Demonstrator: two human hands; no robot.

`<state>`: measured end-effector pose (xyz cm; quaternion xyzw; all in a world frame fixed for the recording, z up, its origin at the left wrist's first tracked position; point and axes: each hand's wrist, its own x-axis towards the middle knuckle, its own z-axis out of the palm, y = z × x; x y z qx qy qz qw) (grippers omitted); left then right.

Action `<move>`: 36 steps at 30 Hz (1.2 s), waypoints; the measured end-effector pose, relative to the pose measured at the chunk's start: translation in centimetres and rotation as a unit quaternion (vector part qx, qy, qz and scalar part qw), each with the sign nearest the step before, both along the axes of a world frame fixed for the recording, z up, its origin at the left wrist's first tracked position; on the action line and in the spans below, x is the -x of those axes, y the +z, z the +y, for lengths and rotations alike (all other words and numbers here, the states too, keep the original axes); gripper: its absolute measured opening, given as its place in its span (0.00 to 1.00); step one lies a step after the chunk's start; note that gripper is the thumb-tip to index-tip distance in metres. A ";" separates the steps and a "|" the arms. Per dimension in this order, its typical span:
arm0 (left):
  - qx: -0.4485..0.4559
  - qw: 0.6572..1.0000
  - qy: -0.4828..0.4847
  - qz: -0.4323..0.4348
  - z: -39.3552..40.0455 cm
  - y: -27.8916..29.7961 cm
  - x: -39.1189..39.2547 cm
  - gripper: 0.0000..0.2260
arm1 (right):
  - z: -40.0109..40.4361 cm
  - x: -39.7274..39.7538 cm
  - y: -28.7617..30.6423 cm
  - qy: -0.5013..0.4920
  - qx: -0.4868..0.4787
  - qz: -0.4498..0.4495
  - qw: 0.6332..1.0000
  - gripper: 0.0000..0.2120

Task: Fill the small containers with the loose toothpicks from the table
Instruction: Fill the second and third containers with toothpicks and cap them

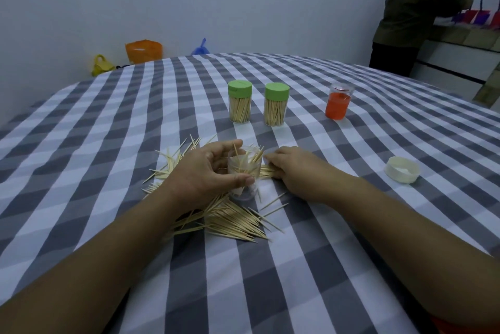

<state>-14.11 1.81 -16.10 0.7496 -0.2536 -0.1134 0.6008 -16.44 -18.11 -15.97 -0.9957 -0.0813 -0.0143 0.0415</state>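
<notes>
My left hand [205,171] grips a small clear container [244,171] that stands upright on the checked cloth, a few toothpicks sticking out of its open top. Just right of it, my right hand [292,168] rests fingers-down on a small bunch of toothpicks [266,171]. A large heap of loose toothpicks [232,221] lies in front of the container, and more toothpicks [173,160] spread out to its left. Two clear containers with green lids, one [239,102] beside the other [276,105], stand farther back, filled with toothpicks.
A clear container with an orange inside [338,102] stands at the back right. A white lid [402,170] lies to the right of my right hand. Another person [416,11] stands at a counter beyond the table's far right. Coloured bags sit on the floor behind the table.
</notes>
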 end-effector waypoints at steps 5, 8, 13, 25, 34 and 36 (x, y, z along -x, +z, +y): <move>-0.002 1.000 0.001 -0.002 -0.2 0.0 0.2 0.36 | 1.1 0.5 0.0 0.035 0.064 -0.029 0.997 0.17; 0.000 1.000 0.005 0.002 -0.1 0.0 0.2 0.37 | 1.0 0.7 0.1 0.009 0.098 -0.044 0.994 0.13; 0.001 1.000 0.003 0.002 -0.2 0.0 0.4 0.37 | 0.5 0.5 1.1 -0.083 0.005 0.007 0.997 0.08; 0.001 1.000 0.009 -0.012 -1.3 -0.3 1.7 0.34 | 0.5 1.5 3.6 -0.100 -0.743 0.006 0.661 0.08; -0.002 0.999 0.024 -0.034 -1.8 -0.7 2.1 0.40 | 1.4 1.8 4.9 -0.082 -0.846 -0.121 0.512 0.08; -0.001 0.999 0.024 -0.033 -1.8 -0.7 2.2 0.40 | 1.7 2.0 4.8 -0.078 -0.857 -0.113 0.497 0.08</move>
